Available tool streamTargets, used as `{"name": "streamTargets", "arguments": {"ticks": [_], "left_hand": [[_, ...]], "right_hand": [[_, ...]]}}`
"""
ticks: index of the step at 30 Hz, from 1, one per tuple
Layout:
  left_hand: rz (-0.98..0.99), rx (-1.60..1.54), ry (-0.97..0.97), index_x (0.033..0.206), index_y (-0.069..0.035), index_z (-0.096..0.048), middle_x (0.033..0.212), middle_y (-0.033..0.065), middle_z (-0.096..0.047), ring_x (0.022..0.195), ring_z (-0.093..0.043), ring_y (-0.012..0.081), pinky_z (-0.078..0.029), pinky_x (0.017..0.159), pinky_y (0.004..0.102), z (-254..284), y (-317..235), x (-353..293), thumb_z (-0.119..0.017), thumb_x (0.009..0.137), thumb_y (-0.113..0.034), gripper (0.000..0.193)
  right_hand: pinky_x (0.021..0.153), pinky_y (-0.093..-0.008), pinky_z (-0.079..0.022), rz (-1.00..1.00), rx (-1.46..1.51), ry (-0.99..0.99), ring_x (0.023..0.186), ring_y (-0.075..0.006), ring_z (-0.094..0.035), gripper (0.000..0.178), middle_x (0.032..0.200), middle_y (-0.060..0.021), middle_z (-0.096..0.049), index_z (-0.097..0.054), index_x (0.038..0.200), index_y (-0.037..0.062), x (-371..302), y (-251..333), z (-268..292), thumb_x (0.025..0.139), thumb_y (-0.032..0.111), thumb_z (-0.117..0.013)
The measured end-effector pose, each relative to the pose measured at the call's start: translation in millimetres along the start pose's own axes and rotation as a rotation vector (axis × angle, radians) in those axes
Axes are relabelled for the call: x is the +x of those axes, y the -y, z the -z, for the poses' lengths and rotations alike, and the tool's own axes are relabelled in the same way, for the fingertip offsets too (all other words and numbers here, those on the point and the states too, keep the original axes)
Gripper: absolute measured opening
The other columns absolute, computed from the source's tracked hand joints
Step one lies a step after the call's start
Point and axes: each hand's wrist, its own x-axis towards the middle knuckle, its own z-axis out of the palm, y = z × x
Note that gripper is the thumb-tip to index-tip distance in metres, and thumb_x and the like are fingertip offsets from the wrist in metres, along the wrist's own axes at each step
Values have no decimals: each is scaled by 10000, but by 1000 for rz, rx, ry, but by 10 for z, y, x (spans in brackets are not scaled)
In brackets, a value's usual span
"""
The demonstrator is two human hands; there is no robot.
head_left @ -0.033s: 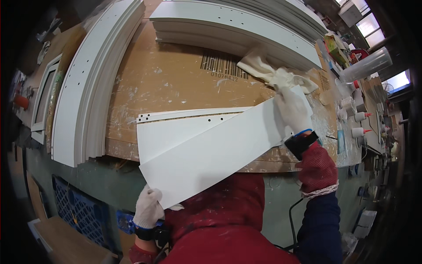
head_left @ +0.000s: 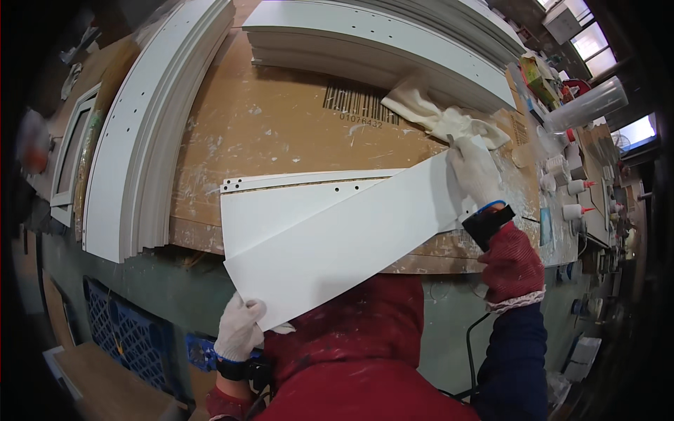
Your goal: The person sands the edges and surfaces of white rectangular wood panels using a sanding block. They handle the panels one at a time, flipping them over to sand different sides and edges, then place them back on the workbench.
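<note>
Head view: the left hand (head_left: 240, 328), in a white knit glove, pinches the near left corner of a plain white board (head_left: 344, 245) between thumb and fingers, out past the front edge of the desk (head_left: 210, 151). The right hand (head_left: 477, 172), also gloved, lies over the board's far right end with its fingers bent; whether they grip or only press, I cannot tell. The board slants across the front of the desk, overlapping a lower white board (head_left: 288, 214) that has small dark holes near its back edge. No writing shows on the held board's upper face. The clearest print is on the brown cardboard covering the desk: a large black barcode (head_left: 361, 102) with a row of digits beneath it, blotched around with white smears. Another patch of dark print (head_left: 518, 126) stands further right, too small to read. A crumpled white cloth (head_left: 449, 119) lies just behind the right hand, in front of the rear stack of white boards (head_left: 379, 35); the left stack (head_left: 140, 119) runs along the left side, both dotted with dark holes. White bottles (head_left: 574, 212) with red tips stand to the right, any labels illegible.
</note>
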Motion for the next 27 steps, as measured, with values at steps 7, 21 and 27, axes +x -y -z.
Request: {"name": "streamTargets", "arguments": {"ticks": [7, 21, 27], "left_hand": [[-81, -65, -17, 1239, 168, -381, 1076, 287, -592, 852, -683, 360, -637, 604, 407, -185, -38, -21, -554, 800, -86, 535], [-73, -84, 12, 1283, 140, -361, 1145, 247, -561, 971, -652, 348, -620, 731, 442, -164, -85, -54, -519, 823, -37, 518], [-43, -51, -16, 1250, 144, -383, 1090, 246, -579, 949, -656, 352, -614, 734, 460, -145, -72, -35, -495, 790, -8, 498]], "right_hand": [[748, -479, -481, 210, -167, 178, 871, -386, -623, 223, 859, -206, -641, -607, 953, 34, 25, 417, -108, 900, 221, -500], [722, -432, -474, 241, 24, 130, 837, -367, -626, 252, 892, -178, -659, -637, 1022, 42, 131, 437, 307, 857, 217, -561], [769, -463, -485, 253, -233, 199, 889, -392, -627, 225, 926, -194, -669, -673, 935, 68, 504, -86, 418, 828, 205, -532]]}}
